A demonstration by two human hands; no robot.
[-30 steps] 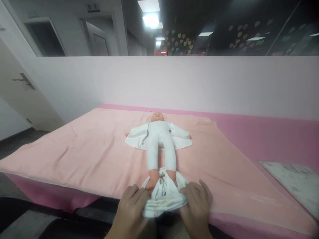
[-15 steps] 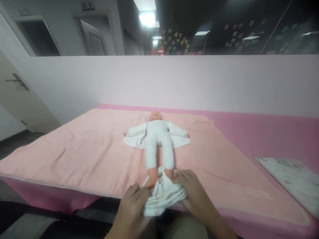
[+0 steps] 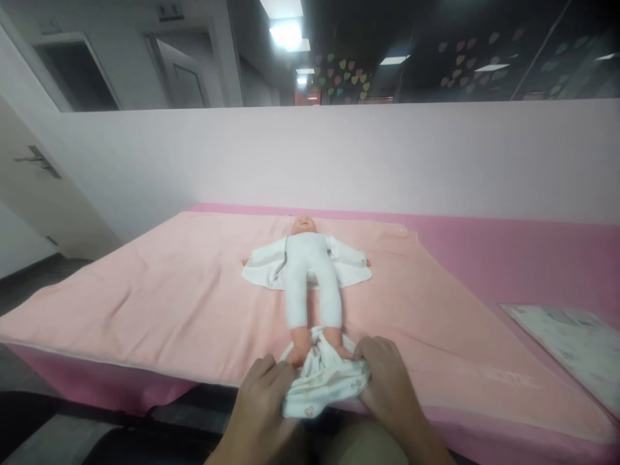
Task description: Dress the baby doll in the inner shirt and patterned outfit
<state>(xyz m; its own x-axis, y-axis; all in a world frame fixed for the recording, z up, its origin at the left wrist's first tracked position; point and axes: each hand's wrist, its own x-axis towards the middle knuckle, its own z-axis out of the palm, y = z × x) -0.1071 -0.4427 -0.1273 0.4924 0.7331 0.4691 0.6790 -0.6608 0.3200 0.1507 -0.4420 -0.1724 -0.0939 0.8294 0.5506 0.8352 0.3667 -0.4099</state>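
Observation:
A baby doll point(image 3: 312, 255) lies on its back with its head away from me, its arms in the sleeves of a white jacket point(image 3: 356, 274) spread open beneath it. Bunched around its feet are white printed baby pants point(image 3: 323, 386). My left hand point(image 3: 264, 400) is closed on the left side of the pants, close to one foot. On the other side, my right hand point(image 3: 387, 374) grips the cloth beside the other foot. The fingertips of both hands are partly hidden by the fabric.
A peach blanket point(image 3: 159, 290) covers much of the pink padded surface point(image 3: 523, 258). At the right lies a flat, folded printed cloth or packet point(image 3: 566, 342). A white wall point(image 3: 339, 155) rises behind, and a door point(image 3: 43, 187) stands at the left.
My right hand has moved slightly right and down, drawing the waist of the pants a bit wider. Both hands keep hold of the cloth. The view has shifted a little.

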